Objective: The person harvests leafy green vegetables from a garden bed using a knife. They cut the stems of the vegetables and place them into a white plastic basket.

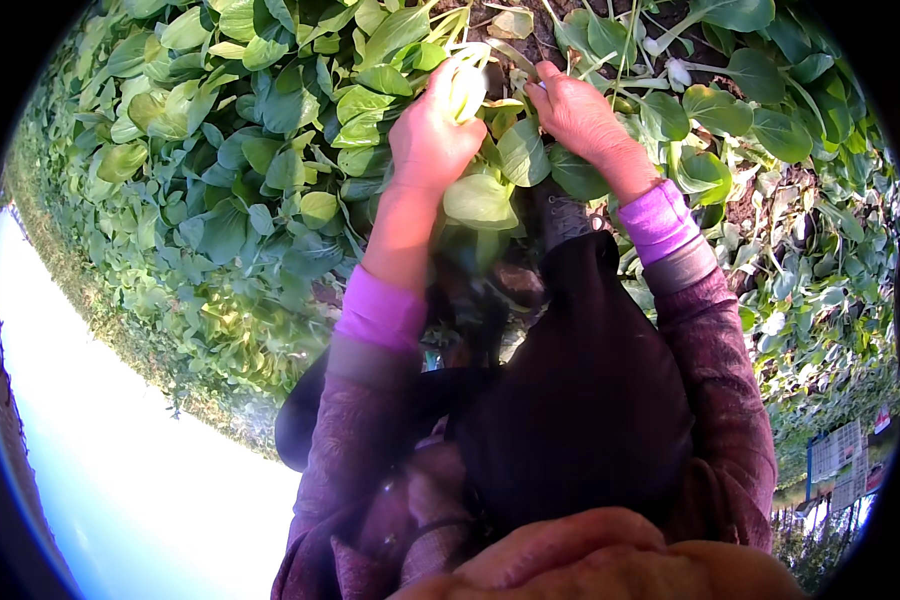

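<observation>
My left hand [436, 139] is closed around the pale stem base of a bok choy plant [468, 88], which glares in the sun. Its leaves spread out left of and below the fist. Just to the right, my right hand [581, 112] has its fingers curled on a thin object [516, 57] that points up and left towards the stems. Most of that object is hidden; whether it is a blade or a stalk I cannot tell. A broad pale-green leaf [481, 202] hangs below my left hand.
Dense standing bok choy [270, 112] fills the left side. Loose plants with white bases [676, 73] lie at the upper right, over brown soil [769, 199] and wilted leaves. A laced shoe [565, 216] and my dark-clad knee [581, 262] are close below my hands.
</observation>
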`<state>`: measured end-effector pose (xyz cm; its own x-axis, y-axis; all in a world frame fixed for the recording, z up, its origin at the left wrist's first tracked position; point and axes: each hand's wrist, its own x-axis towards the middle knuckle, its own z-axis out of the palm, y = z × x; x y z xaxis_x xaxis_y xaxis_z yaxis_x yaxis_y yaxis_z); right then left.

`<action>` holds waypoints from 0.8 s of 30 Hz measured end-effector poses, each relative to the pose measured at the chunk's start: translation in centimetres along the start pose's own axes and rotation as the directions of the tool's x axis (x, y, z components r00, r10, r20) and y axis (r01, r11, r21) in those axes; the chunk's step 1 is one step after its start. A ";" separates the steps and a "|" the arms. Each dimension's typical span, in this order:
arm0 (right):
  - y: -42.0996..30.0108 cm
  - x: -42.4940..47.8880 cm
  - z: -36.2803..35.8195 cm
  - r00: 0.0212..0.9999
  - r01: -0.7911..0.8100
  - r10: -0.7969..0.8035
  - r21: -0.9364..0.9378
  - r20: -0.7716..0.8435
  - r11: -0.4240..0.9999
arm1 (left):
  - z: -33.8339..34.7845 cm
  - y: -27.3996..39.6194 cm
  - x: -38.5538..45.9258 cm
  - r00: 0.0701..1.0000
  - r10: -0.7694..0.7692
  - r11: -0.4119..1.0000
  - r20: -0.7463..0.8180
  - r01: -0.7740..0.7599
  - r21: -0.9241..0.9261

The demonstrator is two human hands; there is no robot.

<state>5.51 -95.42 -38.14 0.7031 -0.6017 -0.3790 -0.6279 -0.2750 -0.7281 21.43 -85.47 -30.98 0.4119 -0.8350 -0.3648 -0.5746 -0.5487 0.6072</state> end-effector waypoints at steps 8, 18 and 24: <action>2.5 2.1 3.6 0.983 0.186 -0.178 -0.271 0.055 0.944 | 0.3 -0.9 1.5 0.981 -0.192 0.953 -0.036 0.195 0.231; -2.2 1.5 0.6 0.953 -0.031 0.115 -0.288 0.280 0.957 | 0.7 -3.6 1.6 0.968 -0.210 0.940 -0.136 0.162 -0.300; -2.1 0.0 -0.8 0.980 -0.199 0.193 0.155 0.049 0.968 | -1.9 -2.2 1.5 0.925 -0.360 0.542 0.123 0.315 -0.779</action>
<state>6.57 -95.45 -36.12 0.5839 -0.6060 -0.5402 -0.6956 -0.0303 -0.7178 24.67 -85.43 -31.56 0.5006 -0.5800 -0.6427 0.3691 -0.5286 0.7645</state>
